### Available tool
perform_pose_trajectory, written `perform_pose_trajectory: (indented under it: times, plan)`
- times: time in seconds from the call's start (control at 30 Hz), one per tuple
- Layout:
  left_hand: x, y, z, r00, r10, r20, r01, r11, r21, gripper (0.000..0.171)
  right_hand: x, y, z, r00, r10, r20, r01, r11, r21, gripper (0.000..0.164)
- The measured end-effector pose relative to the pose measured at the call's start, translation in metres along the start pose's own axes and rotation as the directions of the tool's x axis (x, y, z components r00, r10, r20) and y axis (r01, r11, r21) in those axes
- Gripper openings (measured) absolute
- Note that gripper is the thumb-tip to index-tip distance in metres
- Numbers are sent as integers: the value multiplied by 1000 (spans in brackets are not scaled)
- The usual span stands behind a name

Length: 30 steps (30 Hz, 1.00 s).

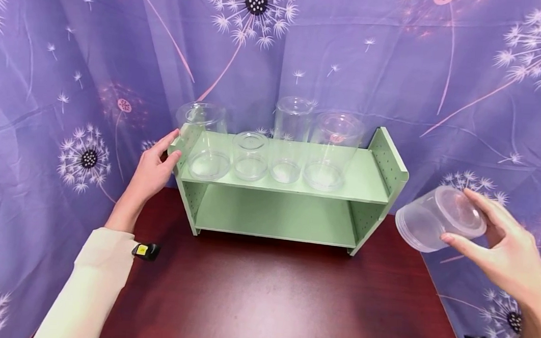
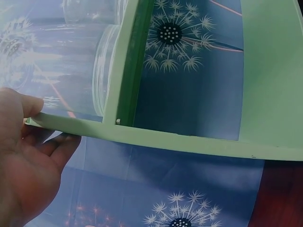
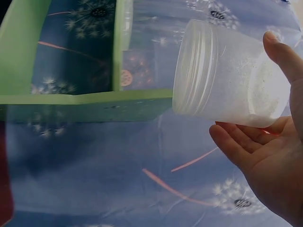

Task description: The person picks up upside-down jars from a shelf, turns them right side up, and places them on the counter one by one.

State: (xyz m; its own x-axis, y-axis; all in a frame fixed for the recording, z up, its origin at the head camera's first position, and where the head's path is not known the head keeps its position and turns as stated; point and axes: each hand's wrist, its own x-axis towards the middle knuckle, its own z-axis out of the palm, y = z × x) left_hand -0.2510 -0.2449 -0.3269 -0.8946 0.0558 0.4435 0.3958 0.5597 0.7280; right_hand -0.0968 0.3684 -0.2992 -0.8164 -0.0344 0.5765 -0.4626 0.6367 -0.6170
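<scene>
My right hand (image 1: 509, 248) holds a frosted clear plastic jar (image 1: 433, 218) off the right end of the green shelf. The jar is tilted, its ridged end (image 3: 194, 66) pointing left towards the shelf and its smooth end towards the palm. At the other side, my left hand (image 1: 153, 163) grips the top of the left side panel (image 2: 71, 125) of the two-tier shelf, thumb on the inner side and fingers outside. Several clear containers stand in a row on the upper board: a wide one (image 1: 207, 140), a short one (image 1: 250, 157), a tall narrow one (image 1: 292, 139) and another wide one (image 1: 331, 152).
The green shelf's lower board (image 1: 272, 215) shows below the row. Its right side panel (image 1: 390, 160) rises above the upper board, near the held jar. A dark red table (image 1: 264, 291) bears the shelf. Purple dandelion-print cloth (image 1: 350, 50) hangs behind and on both sides.
</scene>
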Motion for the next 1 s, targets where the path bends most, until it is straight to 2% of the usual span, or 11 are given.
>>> perform_pose_trajectory:
  times: [0.13, 0.3, 0.63, 1.0]
  plan:
    - [-4, 0, 0, 1000, -6, -12, 6, 1000, -10, 55, -19, 9, 5, 998, 59, 31, -57, 998, -41, 94]
    - [-7, -1, 1, 1000, -17, -22, 17, 1000, -19, 55, -40, 21, 12, 990, 123, 62, -121, 992, -29, 91]
    - [-7, -2, 3, 999, -18, -44, 16, 999, -34, 54, -76, 40, 29, 974, 217, 61, -213, 975, -61, 87]
    - [-6, -3, 4, 998, 4, -60, -7, 999, -43, 53, -92, 45, 50, 970, 241, 41, -241, 971, -13, 86]
